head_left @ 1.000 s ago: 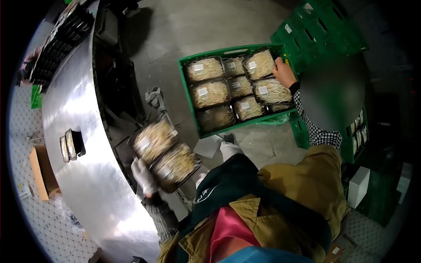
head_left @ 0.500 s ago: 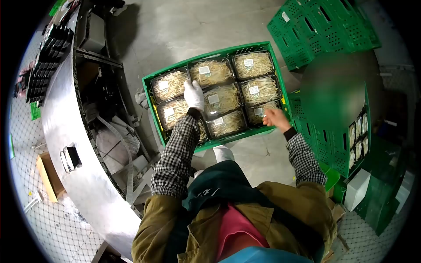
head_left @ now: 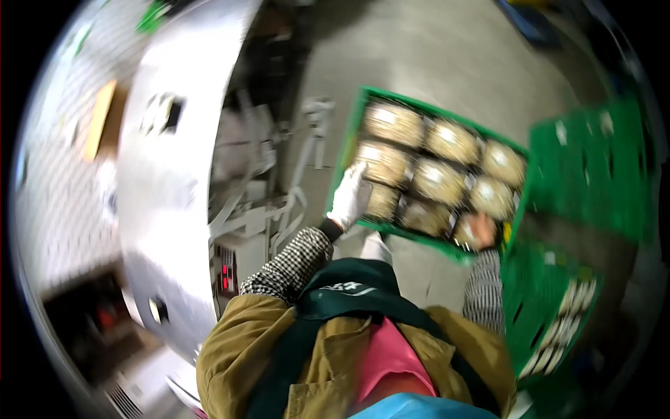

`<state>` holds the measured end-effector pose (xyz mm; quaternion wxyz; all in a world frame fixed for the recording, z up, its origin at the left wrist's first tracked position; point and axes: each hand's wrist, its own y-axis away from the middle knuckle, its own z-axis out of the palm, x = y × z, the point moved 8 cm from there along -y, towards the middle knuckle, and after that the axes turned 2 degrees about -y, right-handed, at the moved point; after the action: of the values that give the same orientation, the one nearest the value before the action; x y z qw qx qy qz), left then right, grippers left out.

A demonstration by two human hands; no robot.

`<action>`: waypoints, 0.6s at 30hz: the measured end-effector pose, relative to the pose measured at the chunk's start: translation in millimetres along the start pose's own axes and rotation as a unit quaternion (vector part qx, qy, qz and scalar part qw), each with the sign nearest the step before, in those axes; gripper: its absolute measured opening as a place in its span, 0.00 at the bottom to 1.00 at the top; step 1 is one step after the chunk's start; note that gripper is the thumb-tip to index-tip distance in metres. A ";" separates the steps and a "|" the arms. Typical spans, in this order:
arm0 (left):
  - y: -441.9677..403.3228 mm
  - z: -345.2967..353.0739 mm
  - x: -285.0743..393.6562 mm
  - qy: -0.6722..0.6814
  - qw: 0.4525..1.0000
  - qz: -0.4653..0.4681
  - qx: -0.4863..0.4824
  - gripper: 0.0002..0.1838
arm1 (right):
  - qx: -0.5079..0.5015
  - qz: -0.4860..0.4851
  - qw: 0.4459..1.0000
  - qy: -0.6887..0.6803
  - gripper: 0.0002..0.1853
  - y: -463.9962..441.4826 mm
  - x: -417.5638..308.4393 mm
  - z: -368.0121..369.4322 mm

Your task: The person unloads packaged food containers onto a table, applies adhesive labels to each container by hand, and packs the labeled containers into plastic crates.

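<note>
A green crate [head_left: 340, 167] holds rows of dark trays packed with pale bean sprouts under clear film with white labels. My left hand [head_left: 349, 197], in a white glove, lies at the crate's left side over the edge of a bean sprout pack [head_left: 382, 202]; its fingers look stretched out. My bare right hand [head_left: 483, 230] is over the bean sprout pack [head_left: 465, 229] in the near right corner. Motion smears its fingers, so their grip is unclear. Between the hands sits another, darker-looking bean sprout pack [head_left: 424, 217].
A long metal table [head_left: 171, 230] runs along the left, with a scale with red digits [head_left: 226, 271] beside it. Green crates [head_left: 593, 171] stand at right; a nearer crate [head_left: 537, 293] has packs showing. Grey floor [head_left: 419, 42] lies beyond.
The view has swung round, and the crate now sits tilted and farther right in it. My left hand has shifted from among the packs to the crate's left side; my right hand stays at the near right corner.
</note>
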<state>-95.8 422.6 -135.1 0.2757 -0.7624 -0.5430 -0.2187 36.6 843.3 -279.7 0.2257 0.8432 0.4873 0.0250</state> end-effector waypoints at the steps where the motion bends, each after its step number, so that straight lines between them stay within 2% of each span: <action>1: 15.3 -27.9 -24.7 0.000 0.999 -0.042 0.025 0.28 | -0.054 0.077 0.958 -0.269 0.26 -37.1 71.2 67.7; 2: 33.7 -53.4 -49.3 0.005 0.995 -0.084 0.048 0.27 | -0.072 0.149 0.934 -0.316 0.28 -18.2 53.9 38.0; 3: 56.6 -83.4 -82.2 -0.020 0.988 -0.116 0.096 0.27 | 0.038 0.075 0.969 -0.232 0.27 -10.0 15.7 -7.5; 4: 84.2 -108.2 -124.2 -0.024 0.974 -0.169 0.146 0.26 | 0.103 0.098 0.959 -0.246 0.24 -54.2 73.3 36.3; 6: 136.5 -157.2 -185.8 -0.053 0.929 -0.286 0.230 0.24 | 0.032 0.126 0.910 -0.394 0.21 -43.6 -16.0 -19.2; 7: 174.8 -174.5 -216.8 -0.080 0.904 -0.306 0.288 0.25 | 0.063 0.072 0.921 -0.378 0.21 -50.4 -58.5 -40.5; 8: 220.2 -180.1 -265.8 -0.045 0.875 -0.329 0.353 0.25 | 0.091 0.017 0.927 -0.362 0.21 -60.8 -99.3 -54.6; 9: 263.4 -190.9 -298.4 0.057 0.806 -0.432 0.401 0.23 | 0.096 -0.038 0.927 -0.360 0.21 -77.0 -142.8 -62.1; 10: 320.9 -183.6 -354.1 0.138 0.737 -0.435 0.500 0.19 | 0.112 -0.139 0.938 -0.298 0.20 -108.1 -176.8 -58.2; 11: 363.2 -202.9 -367.7 0.106 0.698 -0.522 0.479 0.15 | 0.106 -0.178 0.935 -0.289 0.19 -111.8 -231.5 -56.6; 12: 419.3 -198.3 -404.7 0.165 0.629 -0.606 0.458 0.11 | 0.098 -0.213 0.931 -0.281 0.18 -104.9 -284.5 -60.8; 13: 460.5 -203.2 -424.4 0.153 0.596 -0.646 0.452 0.12 | -0.003 -0.202 0.921 -0.332 0.18 -106.5 -330.5 -43.9; 14: 499.3 -216.9 -437.8 0.103 0.574 -0.672 0.456 0.12 | -0.045 -0.234 0.912 -0.334 0.17 -99.4 -379.7 -30.6; 16: 569.8 -253.7 -467.0 -0.008 0.540 -0.716 0.443 0.13 | -0.063 -0.300 0.909 -0.282 0.17 -108.4 -460.2 7.0; 18: 626.5 -295.5 -496.4 -0.125 0.512 -0.745 0.409 0.14 | -0.108 -0.320 0.901 -0.273 0.15 -119.0 -539.4 50.2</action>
<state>332.3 -284.7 -341.5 0.2220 0.0996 -0.9700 -0.0003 -329.4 426.5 -277.0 0.4352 0.5861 0.6444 -0.2275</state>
